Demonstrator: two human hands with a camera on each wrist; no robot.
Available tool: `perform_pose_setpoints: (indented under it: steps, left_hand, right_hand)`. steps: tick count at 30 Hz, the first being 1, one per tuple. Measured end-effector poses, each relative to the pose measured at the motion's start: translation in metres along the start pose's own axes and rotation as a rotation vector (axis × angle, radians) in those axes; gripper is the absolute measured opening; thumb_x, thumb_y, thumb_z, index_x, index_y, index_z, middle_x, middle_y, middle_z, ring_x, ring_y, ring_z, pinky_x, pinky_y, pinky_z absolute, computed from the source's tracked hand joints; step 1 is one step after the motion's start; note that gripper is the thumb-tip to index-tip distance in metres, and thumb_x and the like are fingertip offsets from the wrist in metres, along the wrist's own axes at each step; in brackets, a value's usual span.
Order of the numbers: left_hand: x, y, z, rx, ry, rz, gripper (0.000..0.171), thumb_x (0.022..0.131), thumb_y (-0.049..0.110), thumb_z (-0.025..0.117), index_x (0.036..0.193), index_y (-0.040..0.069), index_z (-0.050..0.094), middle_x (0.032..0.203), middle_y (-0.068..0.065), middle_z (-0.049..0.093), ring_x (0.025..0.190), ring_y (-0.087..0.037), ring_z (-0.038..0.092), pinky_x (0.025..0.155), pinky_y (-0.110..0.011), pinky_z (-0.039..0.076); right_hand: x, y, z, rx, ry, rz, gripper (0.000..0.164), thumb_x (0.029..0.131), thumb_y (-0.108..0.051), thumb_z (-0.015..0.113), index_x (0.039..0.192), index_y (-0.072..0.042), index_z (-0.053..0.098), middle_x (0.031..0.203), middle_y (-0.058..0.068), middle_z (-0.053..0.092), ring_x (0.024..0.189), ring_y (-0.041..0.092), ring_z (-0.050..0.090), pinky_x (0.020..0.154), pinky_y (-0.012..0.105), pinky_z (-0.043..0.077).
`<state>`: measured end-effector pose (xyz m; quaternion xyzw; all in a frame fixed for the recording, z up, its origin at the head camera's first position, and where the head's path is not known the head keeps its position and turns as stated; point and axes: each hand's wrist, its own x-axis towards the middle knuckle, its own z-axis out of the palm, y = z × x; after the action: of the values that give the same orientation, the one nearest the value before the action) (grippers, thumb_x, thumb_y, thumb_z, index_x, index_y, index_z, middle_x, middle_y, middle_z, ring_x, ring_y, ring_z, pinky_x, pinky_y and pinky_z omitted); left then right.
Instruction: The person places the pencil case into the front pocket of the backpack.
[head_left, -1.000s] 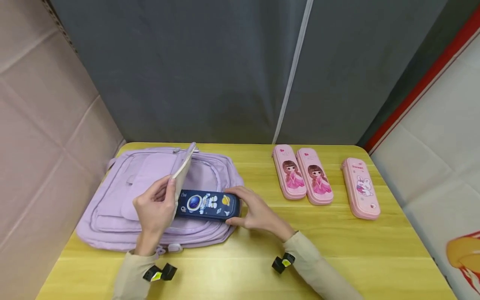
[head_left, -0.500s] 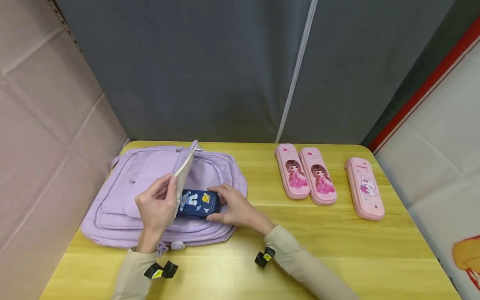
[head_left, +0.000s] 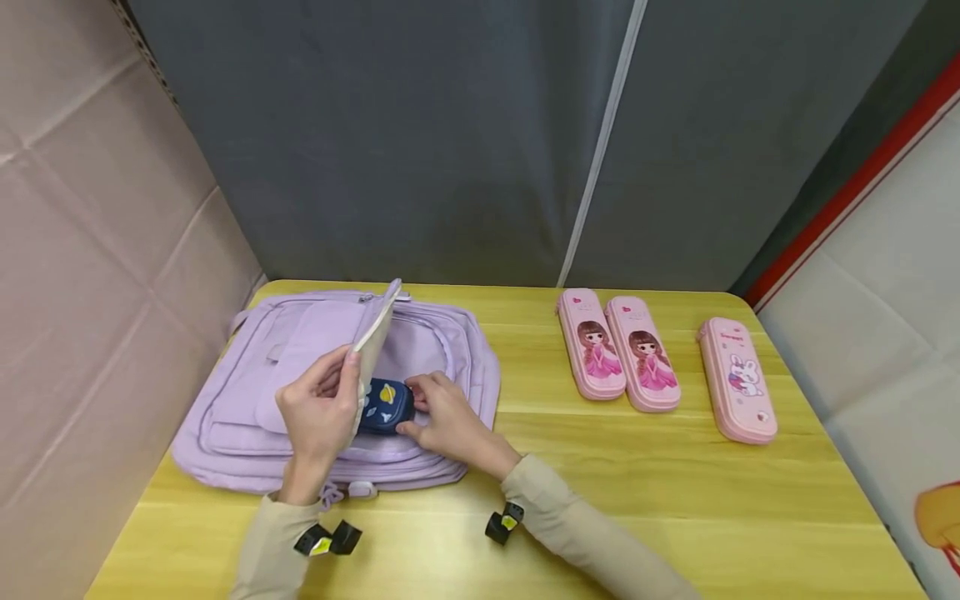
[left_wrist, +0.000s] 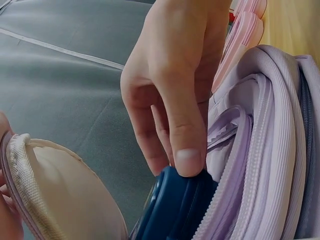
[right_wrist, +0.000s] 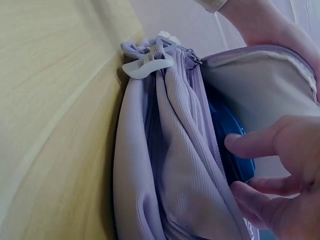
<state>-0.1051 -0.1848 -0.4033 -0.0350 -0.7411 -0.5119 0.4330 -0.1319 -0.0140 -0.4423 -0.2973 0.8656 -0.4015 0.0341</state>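
Note:
A lilac backpack lies flat on the table, its front pocket flap lifted. My left hand pinches the edge of that flap, whose cream lining shows in the left wrist view. With thumb and fingers my right hand grips the end of a dark blue pencil case with a yellow planet on it. Most of the case is inside the pocket, hidden behind the flap. In the right wrist view the blue case sits between the zipper edge and the lining.
Two pink pencil cases with a doll print lie side by side right of the backpack. Another pink pencil case with a rabbit lies farther right. A grey curtain stands behind the wooden table.
My right hand has moved left, sliding the blue pencil case deeper into the pocket, so less of it shows. My left hand keeps holding the flap up.

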Motion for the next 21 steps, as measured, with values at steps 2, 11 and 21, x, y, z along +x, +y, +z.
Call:
perform_pose_setpoints:
  steps: [2, 11, 21]
  left_hand:
    - [0.000, 0.000, 0.000, -0.003, 0.004, -0.005, 0.013, 0.088, -0.002, 0.074, 0.100, -0.007, 0.078, 0.084, -0.028, 0.073, 0.074, 0.012, 0.068, 0.059, -0.009, 0.053]
    - [0.001, 0.000, -0.001, 0.028, -0.009, -0.025, 0.014, 0.088, -0.001, 0.074, 0.101, -0.007, 0.077, 0.086, -0.028, 0.074, 0.075, 0.014, 0.066, 0.061, -0.008, 0.053]
    - [0.000, -0.003, 0.001, 0.070, -0.024, -0.040, 0.014, 0.086, -0.006, 0.073, 0.100, -0.010, 0.076, 0.085, -0.031, 0.073, 0.077, 0.016, 0.063, 0.062, -0.006, 0.051]
  right_hand:
    - [0.001, -0.001, 0.002, 0.032, 0.008, 0.015, 0.060, 0.079, -0.013, 0.085, 0.130, 0.005, 0.059, 0.116, 0.018, 0.063, 0.106, 0.025, 0.068, 0.093, 0.018, 0.054]
    - [-0.002, 0.004, 0.003, 0.153, -0.011, 0.032, 0.054, 0.080, 0.000, 0.081, 0.128, 0.010, 0.057, 0.123, 0.024, 0.063, 0.112, 0.031, 0.069, 0.094, 0.018, 0.054]
    - [-0.020, 0.018, -0.036, 0.042, 0.101, -0.018, 0.051, 0.084, -0.008, 0.079, 0.129, 0.007, 0.059, 0.120, 0.021, 0.065, 0.107, 0.030, 0.068, 0.095, 0.034, 0.057]
